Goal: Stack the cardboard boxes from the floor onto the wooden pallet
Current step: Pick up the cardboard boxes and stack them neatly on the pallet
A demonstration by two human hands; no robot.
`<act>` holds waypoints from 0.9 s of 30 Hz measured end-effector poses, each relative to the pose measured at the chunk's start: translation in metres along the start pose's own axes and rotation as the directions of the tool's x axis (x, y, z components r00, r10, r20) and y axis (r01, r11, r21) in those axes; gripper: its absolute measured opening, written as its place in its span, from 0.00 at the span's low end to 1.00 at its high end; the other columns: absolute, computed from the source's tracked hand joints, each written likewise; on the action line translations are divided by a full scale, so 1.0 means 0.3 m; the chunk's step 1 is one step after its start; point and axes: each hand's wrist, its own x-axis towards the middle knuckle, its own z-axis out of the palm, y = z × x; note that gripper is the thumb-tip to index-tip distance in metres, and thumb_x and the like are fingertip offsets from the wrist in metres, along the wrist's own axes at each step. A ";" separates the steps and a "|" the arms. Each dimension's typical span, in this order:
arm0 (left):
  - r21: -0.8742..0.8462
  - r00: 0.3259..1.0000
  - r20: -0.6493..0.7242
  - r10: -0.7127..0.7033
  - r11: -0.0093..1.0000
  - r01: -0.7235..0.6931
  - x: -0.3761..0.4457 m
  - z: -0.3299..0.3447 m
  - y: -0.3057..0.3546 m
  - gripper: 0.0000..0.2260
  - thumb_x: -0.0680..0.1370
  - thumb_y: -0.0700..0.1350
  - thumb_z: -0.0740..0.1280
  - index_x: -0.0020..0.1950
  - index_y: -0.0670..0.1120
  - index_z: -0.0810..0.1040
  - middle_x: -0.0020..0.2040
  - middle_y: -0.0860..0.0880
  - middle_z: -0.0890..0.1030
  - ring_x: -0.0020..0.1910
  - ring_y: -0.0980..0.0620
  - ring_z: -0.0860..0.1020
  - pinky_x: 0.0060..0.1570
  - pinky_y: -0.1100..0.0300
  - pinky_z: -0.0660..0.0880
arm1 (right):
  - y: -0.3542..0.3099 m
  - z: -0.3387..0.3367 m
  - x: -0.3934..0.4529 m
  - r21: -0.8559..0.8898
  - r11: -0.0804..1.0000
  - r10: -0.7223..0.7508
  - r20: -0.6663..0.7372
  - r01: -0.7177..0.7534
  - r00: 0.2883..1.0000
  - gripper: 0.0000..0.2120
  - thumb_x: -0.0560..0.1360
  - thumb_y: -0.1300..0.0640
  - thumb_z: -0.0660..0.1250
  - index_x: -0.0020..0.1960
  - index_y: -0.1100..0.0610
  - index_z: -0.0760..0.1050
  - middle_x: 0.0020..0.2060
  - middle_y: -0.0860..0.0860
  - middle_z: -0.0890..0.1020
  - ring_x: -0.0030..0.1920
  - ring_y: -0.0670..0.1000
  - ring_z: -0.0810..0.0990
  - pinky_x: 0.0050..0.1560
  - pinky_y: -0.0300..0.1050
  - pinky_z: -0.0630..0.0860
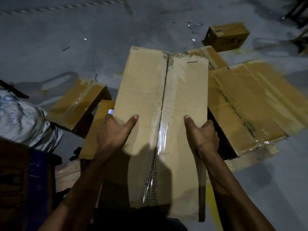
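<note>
While I carry one taped box (160, 114) — left hand (115, 130) and right hand (205, 132) gripping its sides, thumbs on top — several floor boxes (227, 36) remain; pallet (68, 174) placement pending.

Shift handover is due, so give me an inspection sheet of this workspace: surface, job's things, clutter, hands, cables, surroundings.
Surface: grey concrete floor, stained, with a crack and small scraps.
Job's things: long taped carton held up in both hands; large box at right and two smaller boxes at left lie below it; small box with red print farther off on the floor; wooden pallet showing only in part, lower left.
Clutter: crumpled plastic wrap at left; shiny scraps on the floor.
Hands: left hand and right hand grip the carton's sides, thumbs on top.
Cables: nothing seen.
Surroundings: dark metal frame at upper right; dim light.
</note>
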 end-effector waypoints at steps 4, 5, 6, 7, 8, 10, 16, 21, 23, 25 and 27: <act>-0.022 0.999 0.026 0.024 0.999 -0.023 0.020 0.011 -0.019 0.31 0.73 0.70 0.67 0.62 0.46 0.70 0.57 0.46 0.77 0.55 0.42 0.76 0.49 0.54 0.68 | 0.018 0.016 -0.003 0.021 1.000 0.005 -0.033 -0.005 0.999 0.37 0.68 0.29 0.66 0.66 0.53 0.70 0.58 0.55 0.79 0.58 0.61 0.77 0.59 0.54 0.73; -0.015 0.999 0.024 0.026 1.000 -0.026 0.026 0.015 -0.024 0.29 0.72 0.70 0.67 0.58 0.48 0.69 0.54 0.48 0.76 0.52 0.44 0.75 0.48 0.53 0.69 | 0.025 0.022 -0.004 0.022 1.000 0.000 -0.039 0.001 0.999 0.37 0.68 0.28 0.66 0.66 0.53 0.70 0.58 0.55 0.79 0.58 0.62 0.77 0.59 0.54 0.74; -0.008 0.999 0.012 0.029 1.000 -0.029 0.032 0.020 -0.028 0.30 0.72 0.72 0.66 0.56 0.48 0.69 0.52 0.48 0.75 0.51 0.44 0.75 0.49 0.53 0.71 | 0.030 0.027 -0.006 0.028 1.000 -0.008 -0.052 0.009 0.999 0.37 0.68 0.28 0.66 0.67 0.53 0.70 0.59 0.55 0.79 0.58 0.62 0.77 0.59 0.54 0.73; 0.000 0.999 0.000 0.033 0.999 -0.033 0.037 0.024 -0.030 0.31 0.70 0.73 0.66 0.56 0.47 0.70 0.51 0.48 0.75 0.51 0.43 0.75 0.50 0.51 0.73 | 0.036 0.032 -0.005 0.032 0.999 -0.015 -0.071 0.017 0.997 0.37 0.69 0.29 0.67 0.67 0.53 0.70 0.60 0.55 0.79 0.59 0.63 0.77 0.59 0.54 0.73; 0.008 0.999 -0.007 0.033 0.999 -0.033 0.040 0.027 -0.033 0.33 0.69 0.74 0.65 0.57 0.47 0.71 0.52 0.47 0.76 0.51 0.42 0.76 0.51 0.49 0.76 | 0.040 0.037 -0.006 0.037 0.999 -0.009 -0.084 0.012 0.996 0.37 0.69 0.29 0.67 0.67 0.54 0.70 0.60 0.55 0.79 0.60 0.63 0.77 0.59 0.53 0.72; 0.026 0.999 -0.002 0.036 0.999 -0.036 0.037 0.031 -0.036 0.36 0.69 0.75 0.65 0.60 0.45 0.72 0.51 0.47 0.77 0.49 0.43 0.76 0.51 0.48 0.77 | 0.048 0.044 -0.005 0.045 0.999 0.008 -0.085 -0.004 0.996 0.39 0.67 0.27 0.66 0.67 0.53 0.71 0.60 0.54 0.79 0.59 0.62 0.77 0.60 0.53 0.73; 0.015 1.000 -0.020 -0.005 1.000 0.005 0.018 0.034 -0.043 0.34 0.69 0.74 0.66 0.57 0.45 0.71 0.53 0.45 0.78 0.52 0.40 0.78 0.53 0.46 0.78 | 0.051 0.042 0.016 0.012 1.000 0.022 -0.010 -0.022 1.000 0.39 0.65 0.26 0.65 0.64 0.53 0.71 0.55 0.53 0.79 0.55 0.60 0.78 0.59 0.59 0.75; -0.068 0.992 -0.056 -0.110 0.992 0.106 -0.026 0.112 -0.041 0.40 0.64 0.77 0.66 0.59 0.45 0.73 0.57 0.45 0.81 0.56 0.39 0.79 0.58 0.45 0.77 | 0.083 0.016 0.094 -0.021 0.999 -0.031 0.078 0.033 0.996 0.42 0.64 0.25 0.64 0.66 0.53 0.70 0.58 0.53 0.79 0.58 0.60 0.78 0.61 0.59 0.75; -0.103 0.983 -0.086 -0.161 0.983 0.152 -0.056 0.191 -0.041 0.44 0.60 0.80 0.64 0.62 0.47 0.73 0.59 0.45 0.80 0.59 0.39 0.79 0.60 0.43 0.76 | 0.121 -0.014 0.154 -0.051 0.996 -0.060 0.125 0.067 0.990 0.43 0.65 0.25 0.64 0.68 0.54 0.69 0.60 0.54 0.79 0.60 0.61 0.77 0.63 0.59 0.74; -0.115 0.978 -0.079 -0.190 0.977 0.181 -0.092 0.246 -0.037 0.42 0.63 0.78 0.64 0.63 0.47 0.73 0.60 0.45 0.80 0.60 0.40 0.78 0.62 0.45 0.75 | 0.154 -0.031 0.195 -0.070 0.993 -0.086 0.162 0.099 0.983 0.46 0.63 0.23 0.63 0.69 0.54 0.69 0.61 0.54 0.79 0.61 0.61 0.77 0.63 0.60 0.73; -0.113 0.971 -0.080 -0.226 0.970 0.217 -0.128 0.330 -0.009 0.36 0.70 0.73 0.67 0.65 0.45 0.72 0.61 0.43 0.79 0.60 0.40 0.77 0.60 0.51 0.73 | 0.200 -0.062 0.272 -0.090 0.989 -0.095 0.214 0.117 0.972 0.48 0.61 0.21 0.62 0.68 0.54 0.70 0.61 0.55 0.79 0.61 0.62 0.77 0.63 0.61 0.73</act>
